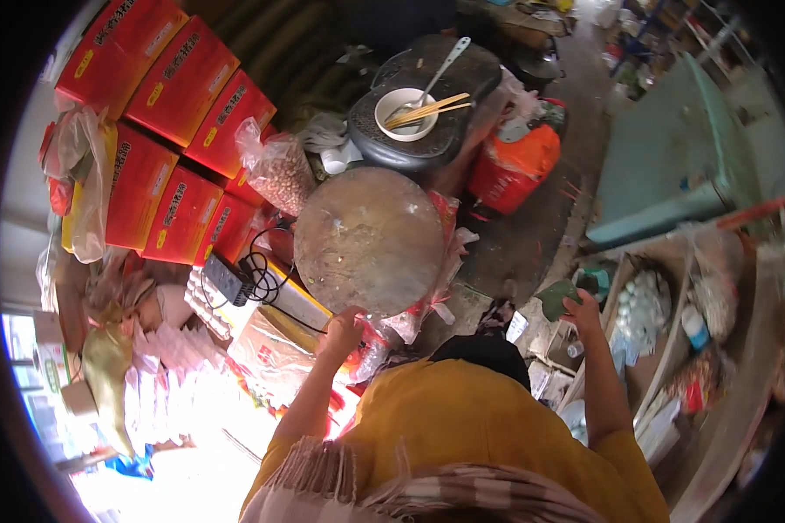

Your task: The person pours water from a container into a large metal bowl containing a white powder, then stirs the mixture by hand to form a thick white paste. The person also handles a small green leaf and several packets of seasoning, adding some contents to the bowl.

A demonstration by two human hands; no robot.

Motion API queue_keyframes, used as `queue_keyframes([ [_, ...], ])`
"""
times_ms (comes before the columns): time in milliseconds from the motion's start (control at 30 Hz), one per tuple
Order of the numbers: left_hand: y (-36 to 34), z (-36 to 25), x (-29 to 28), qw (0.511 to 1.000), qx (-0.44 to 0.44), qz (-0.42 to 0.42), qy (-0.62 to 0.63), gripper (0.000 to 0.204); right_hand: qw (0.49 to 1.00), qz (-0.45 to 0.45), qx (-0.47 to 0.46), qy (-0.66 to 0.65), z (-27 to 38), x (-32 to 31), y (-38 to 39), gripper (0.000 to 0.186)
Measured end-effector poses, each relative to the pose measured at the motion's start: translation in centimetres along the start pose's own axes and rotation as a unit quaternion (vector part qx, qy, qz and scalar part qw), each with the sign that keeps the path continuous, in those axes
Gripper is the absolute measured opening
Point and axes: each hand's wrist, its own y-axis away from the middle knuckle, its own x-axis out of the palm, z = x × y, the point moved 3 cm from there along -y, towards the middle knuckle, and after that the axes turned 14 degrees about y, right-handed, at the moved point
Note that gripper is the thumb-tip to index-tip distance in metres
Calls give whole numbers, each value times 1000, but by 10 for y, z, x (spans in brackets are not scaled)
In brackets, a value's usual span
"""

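My right hand (587, 314), on the right beside the wooden shelving, grips a flat dark green piece (555, 300); whether it is cloth or a leaf I cannot tell. Just below the near edge of a round, worn board (366, 240) is my left hand (346, 331). Its fingers are curled closed, and what they hold, if anything, is hidden. A black cable (266, 275) runs from a dark adapter box (225, 281) to beside that hand. Past the round board, a white bowl (406, 114) with chopsticks (436, 109) and a long-handled spoon (449, 63) stands on a dark stand (371, 144).
Stacked red cartons (183, 83) fill the far left, with a bag of nuts or beans (279, 170) beside them. An orange-red bag (519, 166) stands right of the stand. Further right are a pale green chest (672, 157) and wooden shelving (663, 349) holding bagged eggs (644, 305).
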Motion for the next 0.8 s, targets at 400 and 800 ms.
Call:
queue_keyframes([
  [400, 3, -16, 138, 981, -167, -92, 39, 16, 953, 285, -17, 98, 143, 32, -189, 39],
  [800, 198, 13, 274, 742, -412, -426, 314, 16, 775, 297, -483, 278, 310, 388, -177, 32],
])
